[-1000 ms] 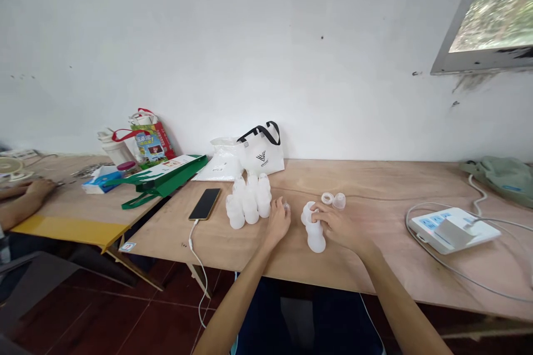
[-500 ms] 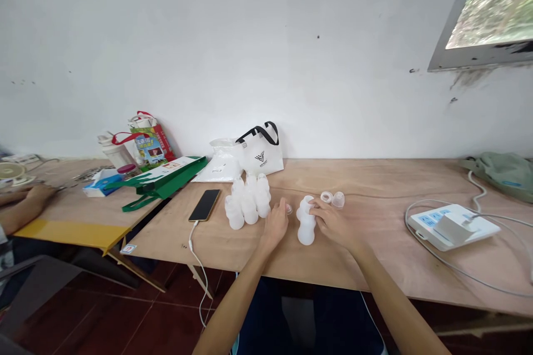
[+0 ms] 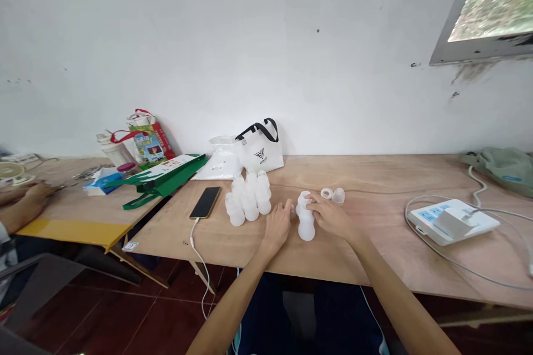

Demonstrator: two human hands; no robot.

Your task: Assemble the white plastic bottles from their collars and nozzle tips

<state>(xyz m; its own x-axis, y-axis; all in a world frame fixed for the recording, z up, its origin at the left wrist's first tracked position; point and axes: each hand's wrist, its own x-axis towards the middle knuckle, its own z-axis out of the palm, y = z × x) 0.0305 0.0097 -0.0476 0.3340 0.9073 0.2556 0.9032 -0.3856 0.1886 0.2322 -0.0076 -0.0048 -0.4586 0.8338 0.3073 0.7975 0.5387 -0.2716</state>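
A white translucent feeding bottle [image 3: 307, 228] with a pinched waist stands upright on the table in front of me. My right hand [image 3: 327, 212] grips it near the top from the right, with its fingers across the neck. To the left of the bottle, my left hand [image 3: 280, 223] rests low over the table. Its fingers are closed at a small clear plastic piece [image 3: 292, 211], partly hidden behind them. Beyond my right hand lie a white ring [image 3: 326, 193] and a clear domed cap [image 3: 338, 196]. Several similar bottles [image 3: 249, 199] stand clustered left of my left hand.
A phone [image 3: 205, 202] on a charging cable lies left of the bottles. White bags [image 3: 262, 150] lean on the wall behind. A power strip [image 3: 452, 221] with cables sits at right. A green bag [image 3: 166, 175] bridges to the neighbouring table, where another person's hands [image 3: 35, 199] rest.
My left hand and the clear piece have shifted slightly right, towards the bottle. The right-hand fingers have moved a little on the bottle's neck. The view has tilted slightly.
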